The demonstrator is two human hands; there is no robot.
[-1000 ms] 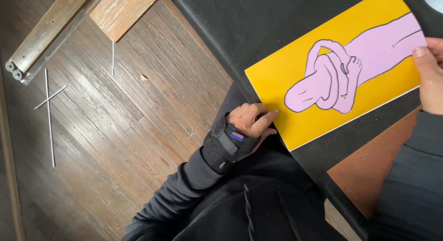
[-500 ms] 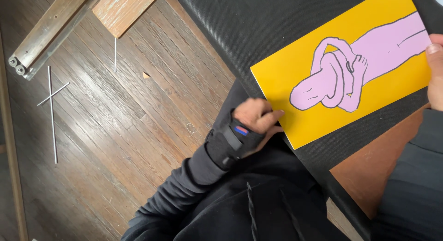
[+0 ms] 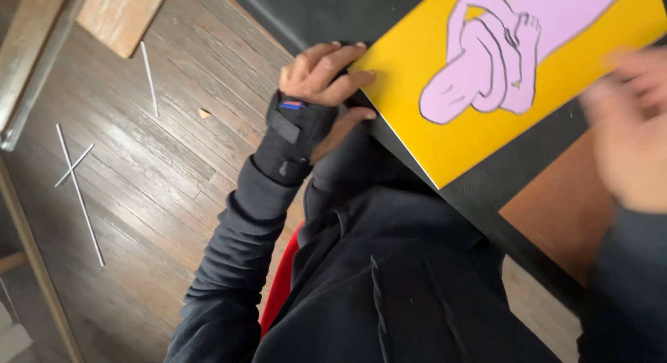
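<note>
A yellow board (image 3: 556,78) painted with a pink knotted arm shape lies on a black tabletop (image 3: 333,15). My left hand (image 3: 323,78), in a black wrist brace, pinches the board's near left corner, fingers on top and thumb beneath. My right hand (image 3: 629,134) is blurred at the right, hovering just off the board's right end with fingers spread, holding nothing.
A brown panel (image 3: 563,224) lies under the table's near right edge. On the wooden floor (image 3: 153,161) lie several thin white sticks (image 3: 80,193), a wooden plank (image 3: 121,15) and a metal rail (image 3: 35,64). My dark hooded top fills the bottom.
My left hand has shifted up along the board's corner and now grips it. My right hand has come off the board's right edge and is moving. The view has moved closer.
</note>
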